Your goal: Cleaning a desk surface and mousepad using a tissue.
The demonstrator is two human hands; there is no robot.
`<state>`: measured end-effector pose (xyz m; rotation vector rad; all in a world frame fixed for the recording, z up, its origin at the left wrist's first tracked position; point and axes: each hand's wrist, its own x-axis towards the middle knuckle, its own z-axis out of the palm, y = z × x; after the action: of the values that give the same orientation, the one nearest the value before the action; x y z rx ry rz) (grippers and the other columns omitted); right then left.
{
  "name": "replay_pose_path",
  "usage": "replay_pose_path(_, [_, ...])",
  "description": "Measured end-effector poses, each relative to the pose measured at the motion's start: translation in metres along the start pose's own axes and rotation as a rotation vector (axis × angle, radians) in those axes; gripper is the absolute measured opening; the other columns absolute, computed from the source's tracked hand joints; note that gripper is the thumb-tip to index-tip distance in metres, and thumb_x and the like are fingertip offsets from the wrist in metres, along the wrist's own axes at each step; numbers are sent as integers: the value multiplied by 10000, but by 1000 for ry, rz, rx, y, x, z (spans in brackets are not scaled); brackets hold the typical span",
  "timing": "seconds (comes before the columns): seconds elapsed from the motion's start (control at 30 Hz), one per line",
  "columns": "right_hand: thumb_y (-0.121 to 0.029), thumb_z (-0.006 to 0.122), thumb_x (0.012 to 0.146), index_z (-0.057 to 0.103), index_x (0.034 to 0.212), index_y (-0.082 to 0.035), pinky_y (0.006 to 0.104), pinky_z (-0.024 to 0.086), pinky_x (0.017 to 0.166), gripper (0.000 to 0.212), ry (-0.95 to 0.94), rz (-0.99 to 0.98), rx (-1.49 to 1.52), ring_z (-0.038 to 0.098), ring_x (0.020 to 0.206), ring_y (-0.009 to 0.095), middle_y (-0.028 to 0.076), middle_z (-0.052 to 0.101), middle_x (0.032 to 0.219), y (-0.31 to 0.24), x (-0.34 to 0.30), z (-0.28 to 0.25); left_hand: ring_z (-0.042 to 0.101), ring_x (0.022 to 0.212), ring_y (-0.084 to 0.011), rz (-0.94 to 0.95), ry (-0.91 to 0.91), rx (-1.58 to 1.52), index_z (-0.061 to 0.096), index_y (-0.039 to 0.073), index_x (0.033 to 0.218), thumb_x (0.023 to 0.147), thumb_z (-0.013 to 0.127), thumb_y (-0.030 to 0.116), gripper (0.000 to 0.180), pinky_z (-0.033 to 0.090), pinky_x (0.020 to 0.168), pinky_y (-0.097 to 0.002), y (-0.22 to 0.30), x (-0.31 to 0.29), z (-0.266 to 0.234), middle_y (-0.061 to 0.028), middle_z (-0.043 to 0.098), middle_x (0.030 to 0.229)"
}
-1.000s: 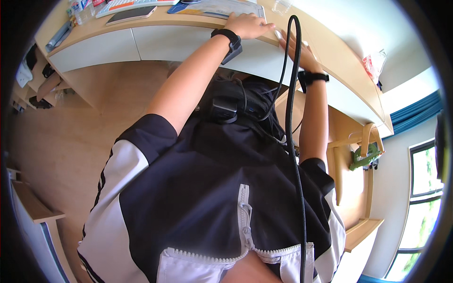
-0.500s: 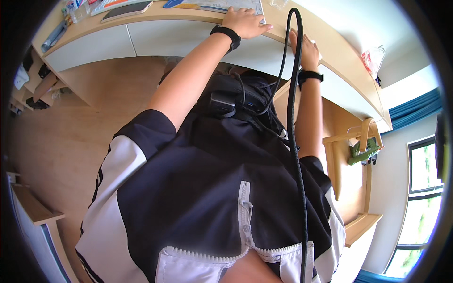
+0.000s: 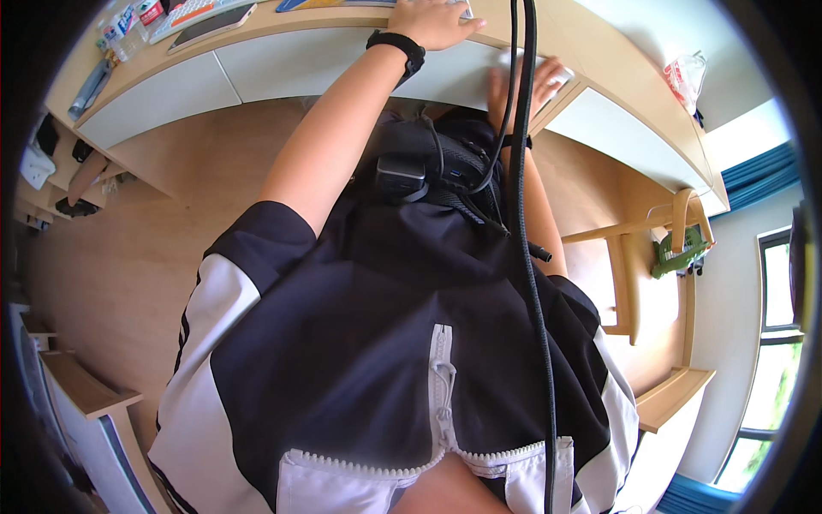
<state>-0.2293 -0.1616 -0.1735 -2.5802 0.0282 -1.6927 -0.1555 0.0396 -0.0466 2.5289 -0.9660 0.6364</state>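
Right hand (image 3: pixel 545 86) shifted down to front of desk (image 3: pixel 599 64); we log work there now: fingers blurred but spread, white sheet (image 3: pixel 563 75) at fingertips. Left hand (image 3: pixel 432 24): fingers loosely spread atop desk.

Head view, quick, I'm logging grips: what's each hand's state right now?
Left hand: open, at the edge of the pale wooden desk.
Right hand: blurred, at a small white thing; grip cannot be told.

Right hand (image 3: pixel 539 92) crossed in view by black cable (image 3: pixel 525 180)
Beyond and right of its fingers, bare desktop (image 3: pixel 595 51) is left open.
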Motion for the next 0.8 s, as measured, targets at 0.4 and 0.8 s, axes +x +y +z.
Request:
replay_pose_path(0.4, [-447, 604, 1007, 182, 1655, -108, 612, 209, 1225, 845, -126, 175, 43, 80, 1546, 544, 331, 22, 1685, 14, -11, -30, 530, 1345, -344, 38, 79, 46, 646, 195, 1339, 971, 541, 532, 510, 346, 1118, -582, -6, -14, 17, -165, 616, 1390])
replay_pose_path(0.8, [-320, 782, 857, 128, 1626, 7, 611, 221, 1219, 1061, -219, -7, -54, 70, 1471, 678, 502, 31, 1576, -27, -7, -27, 368, 1495, -344, 150, 245, 239, 486, 223, 1523, 872, 719, 469, 734, 199, 1234, -567, 0, -64, 20, -190, 441, 1578])
